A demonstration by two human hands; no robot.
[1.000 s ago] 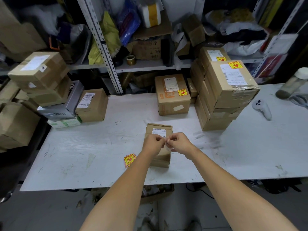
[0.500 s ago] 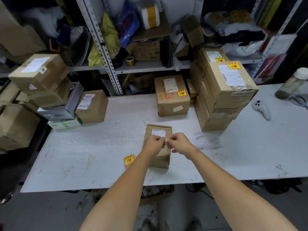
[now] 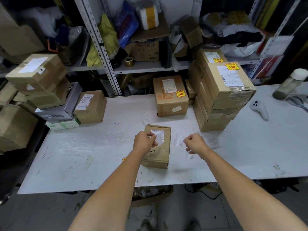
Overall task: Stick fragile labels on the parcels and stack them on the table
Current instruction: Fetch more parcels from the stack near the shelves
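A small brown parcel (image 3: 160,152) with a white shipping slip lies flat on the white table (image 3: 100,155), in the middle near the front edge. Over its top left corner my left hand (image 3: 144,142) pinches a small white piece of paper. My right hand (image 3: 195,143) hovers just right of the parcel with its fingers curled, and I see nothing in them. A yellow and red fragile label (image 3: 124,158) peeks out on the table beside my left forearm. To the right stands a stack of labelled parcels (image 3: 225,97). One more labelled parcel (image 3: 171,99) sits behind.
Several parcels without yellow labels (image 3: 90,106) are piled at the table's left end. A grey controller (image 3: 260,109) and a bottle (image 3: 290,84) lie at the right. Cluttered metal shelving (image 3: 106,64) runs behind the table.
My hands were together over the parcel, working at a small piece. They have now parted: the right hand has swung right, and the left stays over the parcel with the white piece.
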